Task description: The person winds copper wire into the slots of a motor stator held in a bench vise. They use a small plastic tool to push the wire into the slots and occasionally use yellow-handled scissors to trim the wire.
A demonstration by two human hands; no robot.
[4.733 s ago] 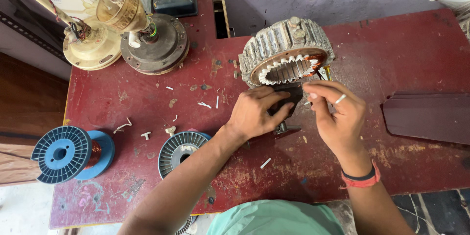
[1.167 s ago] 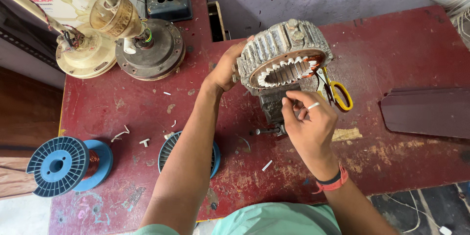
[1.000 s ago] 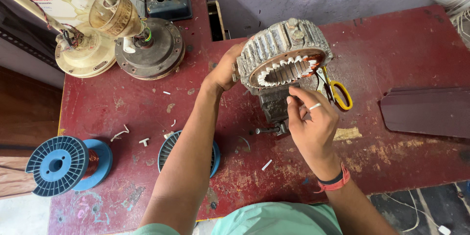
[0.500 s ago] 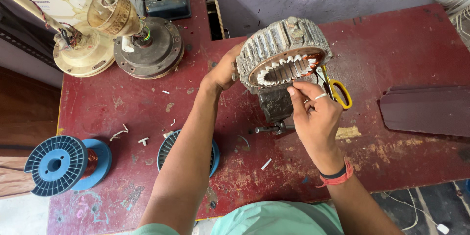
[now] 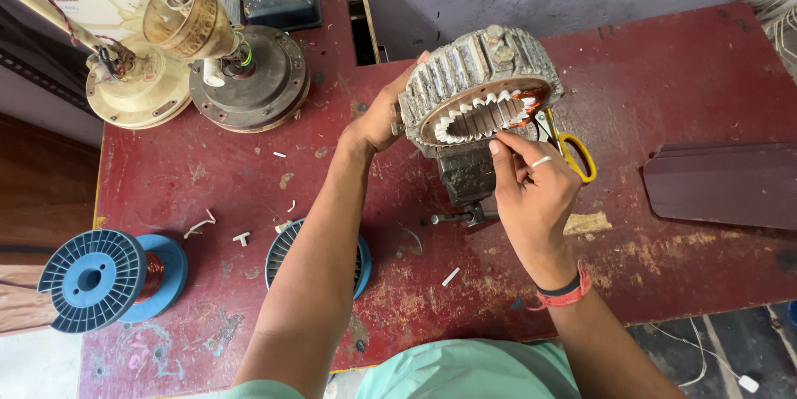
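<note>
Lying nearest on the red counter point(image 5: 681, 274), two blue wire spools point(image 5: 95, 279) flank the left forearm. Beyond them, the right hand point(image 5: 535, 191) pinches something small at the lower rim of the motor stator point(image 5: 477, 92), fingers closed. The left hand point(image 5: 383, 117) clasps the stator's left side. Yellow-handled scissors point(image 5: 574, 154) lie just right.
</note>
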